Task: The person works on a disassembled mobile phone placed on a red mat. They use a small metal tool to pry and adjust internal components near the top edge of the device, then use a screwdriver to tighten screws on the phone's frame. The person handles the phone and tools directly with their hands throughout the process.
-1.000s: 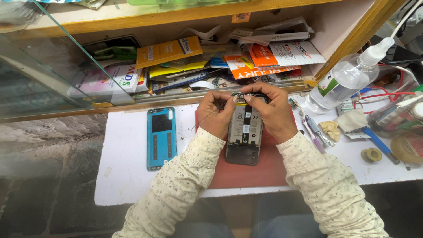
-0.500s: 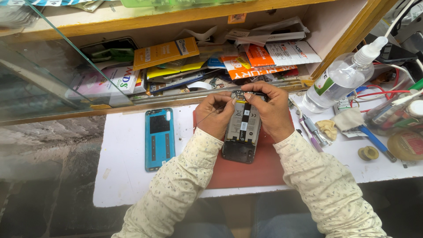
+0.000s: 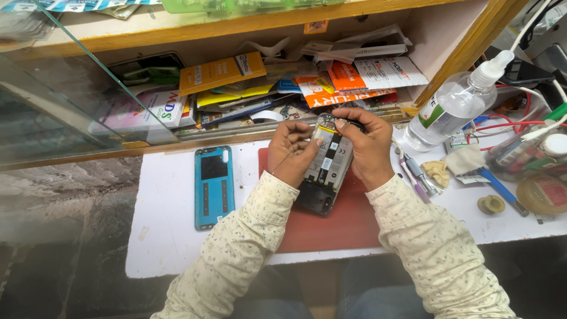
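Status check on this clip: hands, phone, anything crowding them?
Left hand and right hand both grip the opened phone over the red mat. Teal back cover lies apart, left.

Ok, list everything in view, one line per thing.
opened phone: one, black, held over the mat
mat: one, red, on the table
table: one, white
phone back cover: one, blue, left of the mat
spray bottle: one, clear, lying at the right
packets: many, orange and white, on the shelf
tape roll: one, reddish, right edge
left hand: on the phone
right hand: on the phone
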